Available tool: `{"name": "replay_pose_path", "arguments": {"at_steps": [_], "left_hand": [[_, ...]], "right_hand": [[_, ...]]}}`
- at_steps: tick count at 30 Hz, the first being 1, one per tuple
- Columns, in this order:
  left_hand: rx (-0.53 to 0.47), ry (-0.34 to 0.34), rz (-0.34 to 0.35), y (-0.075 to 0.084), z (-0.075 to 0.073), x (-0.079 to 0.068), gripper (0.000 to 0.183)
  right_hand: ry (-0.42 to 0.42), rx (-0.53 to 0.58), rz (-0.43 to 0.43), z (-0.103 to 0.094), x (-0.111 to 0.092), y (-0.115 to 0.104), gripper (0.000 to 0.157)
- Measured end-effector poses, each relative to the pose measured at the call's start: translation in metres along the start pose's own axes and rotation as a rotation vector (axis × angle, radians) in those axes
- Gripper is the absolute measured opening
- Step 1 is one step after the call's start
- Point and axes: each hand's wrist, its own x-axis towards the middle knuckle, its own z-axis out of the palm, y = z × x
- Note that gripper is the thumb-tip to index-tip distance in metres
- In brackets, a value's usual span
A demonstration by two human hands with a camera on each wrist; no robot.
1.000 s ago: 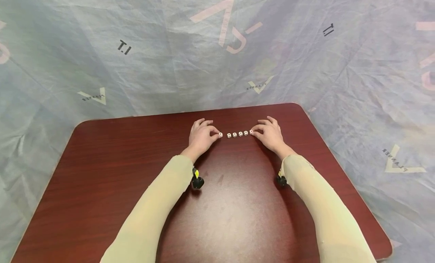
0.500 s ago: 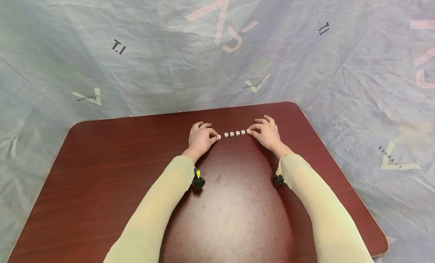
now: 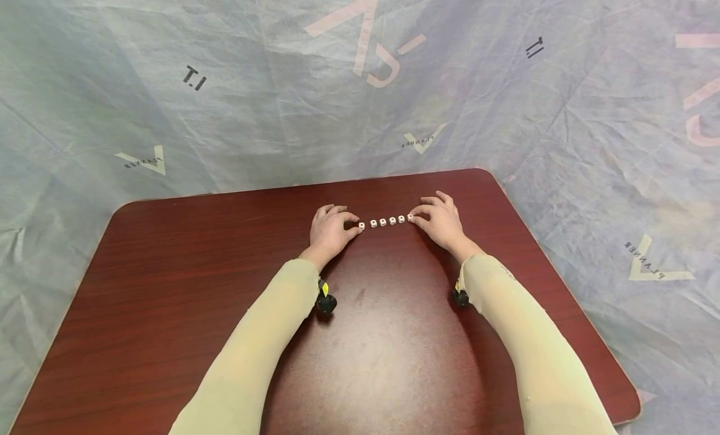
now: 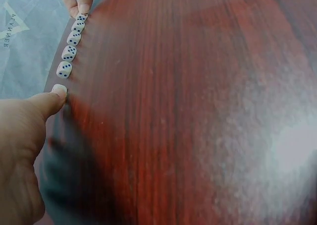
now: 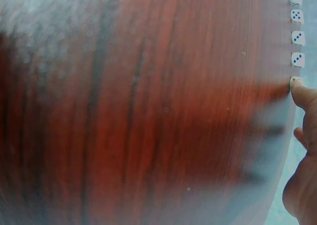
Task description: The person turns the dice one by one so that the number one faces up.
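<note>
Several white dice stand in a row near the far side of the table; one of the middle dice (image 3: 383,222) shows dark pips. At the row's left end my left hand (image 3: 330,230) has thumb and index finger at the end die (image 4: 59,90), a small gap away from its neighbour (image 4: 64,69). The thumb touches that die in the left wrist view, where the index finger is hidden. My right hand (image 3: 442,222) pinches the die at the right end (image 3: 410,217) between thumb and index finger. Its thumb (image 5: 303,93) covers part of this die in the right wrist view.
The dark red wooden table (image 3: 169,285) has rounded corners, and its far edge runs just behind the hands. A grey printed cloth (image 3: 253,97) hangs behind and beside it. A small black camera (image 3: 325,304) hangs under each wrist.
The left hand has brought its die slightly closer to the row, and its index finger has lifted a little from the die. The right hand keeps its pinch. The head view has shifted slightly.
</note>
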Motion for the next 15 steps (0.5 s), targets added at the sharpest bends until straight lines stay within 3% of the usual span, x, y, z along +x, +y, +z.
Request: {"name": "replay_pose_path", "arguments": {"at_steps": [15], "left_hand": [[-0.085,-0.001,0.025,-0.023,-0.028,-0.021,0.039]], "right_hand": [[-0.020,-0.007,-0.017,-0.004,-0.003,-0.002,0.018]]}}
